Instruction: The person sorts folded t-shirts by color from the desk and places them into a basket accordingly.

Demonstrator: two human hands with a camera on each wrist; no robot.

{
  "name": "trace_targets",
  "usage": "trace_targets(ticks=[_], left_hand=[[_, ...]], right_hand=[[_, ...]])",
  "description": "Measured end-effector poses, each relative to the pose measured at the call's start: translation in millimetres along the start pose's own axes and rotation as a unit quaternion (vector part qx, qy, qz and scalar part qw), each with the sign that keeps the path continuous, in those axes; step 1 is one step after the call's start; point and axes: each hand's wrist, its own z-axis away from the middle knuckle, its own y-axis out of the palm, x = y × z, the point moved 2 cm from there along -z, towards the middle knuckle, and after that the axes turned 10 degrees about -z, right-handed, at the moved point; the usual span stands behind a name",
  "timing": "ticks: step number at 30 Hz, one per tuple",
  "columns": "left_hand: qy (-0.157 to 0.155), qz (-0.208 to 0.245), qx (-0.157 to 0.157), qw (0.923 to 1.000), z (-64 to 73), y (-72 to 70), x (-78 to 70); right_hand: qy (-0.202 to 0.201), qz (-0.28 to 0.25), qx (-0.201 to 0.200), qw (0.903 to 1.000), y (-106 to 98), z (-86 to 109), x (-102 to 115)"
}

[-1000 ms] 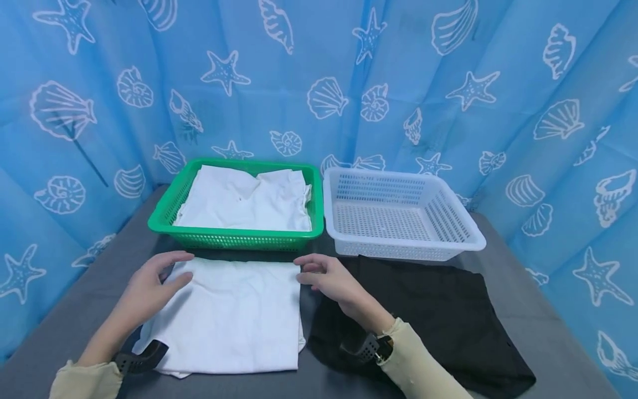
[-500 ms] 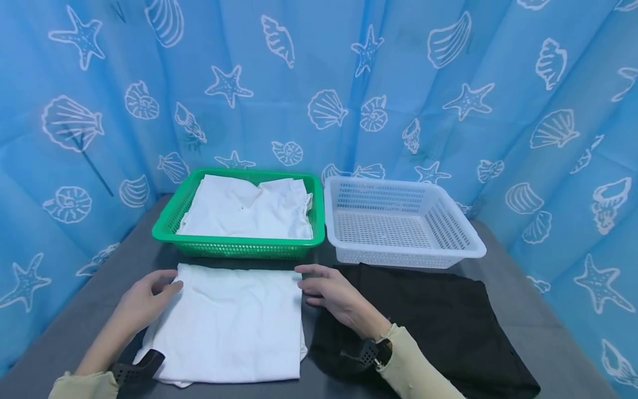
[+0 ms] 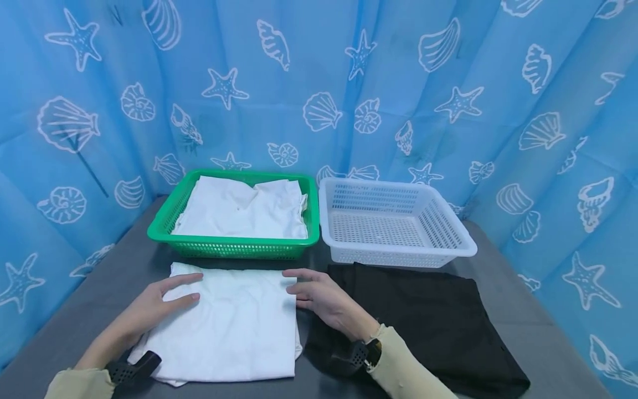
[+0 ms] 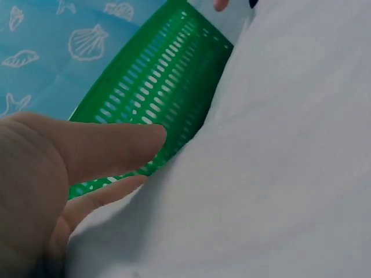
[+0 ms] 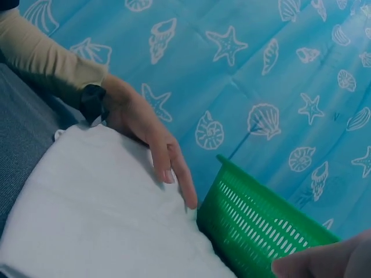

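A folded white cloth garment (image 3: pixel 229 327) lies flat in front of the person. The left hand (image 3: pixel 157 310) reaches over its upper left part, thumb and index finger stretched out and apart; in the left wrist view its thumb (image 4: pixel 116 147) shows beside the white cloth (image 4: pixel 261 150). At the upper right edge of the garment is the right hand (image 3: pixel 326 299), fingers loosely extended with the tips right at the edge. Neither hand grips the cloth. In the right wrist view, the left hand's fingers (image 5: pixel 174 165) point down along the far edge of the garment.
Behind the garment stands a green basket (image 3: pixel 239 247) with white folded cloth (image 3: pixel 239 208) in it. A white basket (image 3: pixel 399 252) is to its right. A folded black garment (image 3: pixel 423 327) lies on the grey table (image 3: pixel 538 332) at the right. A blue curtain (image 3: pixel 279 122) encloses the back.
The left hand drew back to the cloth's upper left edge, then moved right over it with the fingers stretching out. The right hand stays by the right edge. The head view shifts slightly.
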Motion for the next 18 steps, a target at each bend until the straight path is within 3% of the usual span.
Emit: trace_targets(ticks=[8,15,18], left_hand=[[0.028,0.003,-0.021,0.9994,-0.2,7.4,2.8],[0.036,0.029,-0.002,0.9990,-2.6,14.3,0.5],[0.033,0.034,0.007,0.9989,-3.1,15.0,-1.6]], right_hand=[[0.014,-0.011,0.035,0.9992,2.6,-7.8,-12.0],[0.025,-0.009,0.115,0.9930,9.4,-10.6,-27.5],[0.018,0.014,0.127,0.9916,11.1,-10.9,-32.1]])
